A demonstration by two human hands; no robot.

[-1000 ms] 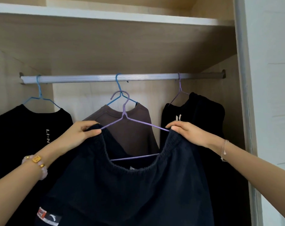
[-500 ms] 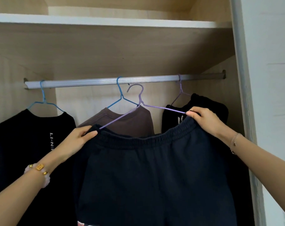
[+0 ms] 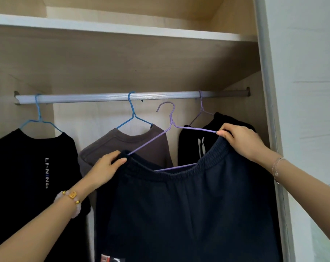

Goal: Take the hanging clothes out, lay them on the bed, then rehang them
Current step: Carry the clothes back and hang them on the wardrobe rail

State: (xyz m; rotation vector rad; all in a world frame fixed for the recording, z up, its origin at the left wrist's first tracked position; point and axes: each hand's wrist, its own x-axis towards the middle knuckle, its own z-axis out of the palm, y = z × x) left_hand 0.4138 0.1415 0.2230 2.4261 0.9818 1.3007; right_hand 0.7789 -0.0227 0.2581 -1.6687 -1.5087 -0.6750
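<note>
Purple wire carries the job: our left hand [image 3: 105, 167] pinches the low end of the purple hanger [image 3: 171, 127] with the navy shorts [image 3: 188, 205]; our right hand [image 3: 241, 140] grips the high end. We level it, lift its hook above the rail [image 3: 107, 97], between hung clothes, then lower.

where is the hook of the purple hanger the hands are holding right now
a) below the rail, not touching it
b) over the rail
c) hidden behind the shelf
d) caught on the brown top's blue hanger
a: the hook of the purple hanger sits in open air under the rail, while the left hand and right hand grip the dark shorts at its ends.
</note>
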